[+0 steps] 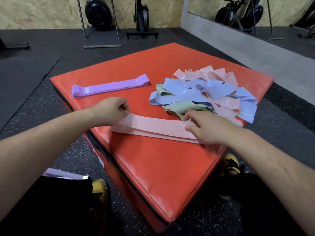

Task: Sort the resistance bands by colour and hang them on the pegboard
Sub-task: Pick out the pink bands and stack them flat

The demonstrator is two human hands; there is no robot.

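A stack of pale pink flat fabric resistance bands (153,127) is laid lengthwise across the near part of the red vinyl-covered padded block (162,167), close in front of the person, where it can be squared up. Its left end is pinched between the curled fingers (125,109) and thumb of the left hand (113,110). Its right end is pressed flat under the straight fingers (190,116) of the right hand (208,126), with nothing gripped there. The stack seems to be held at both ends so that the top loop can be aligned on those beneath. A stack of lilac flat fabric resistance bands (110,86) is set well apart at the far left of the block, presumably so that the colours are kept separate. At the far right, just beyond the right hand, a loose tangled heap of blue, green and pink bands (204,92) is left unsorted within easy reach. Two sorted stacks and one heap are counted, with three colours in the heap and four colours in all. At least two layers can be made out in the pink stack and several in the lilac one, but exact numbers cannot be told, nor can the bands in the heap be counted. No pegboard is seen, so hanging is judged not yet begun
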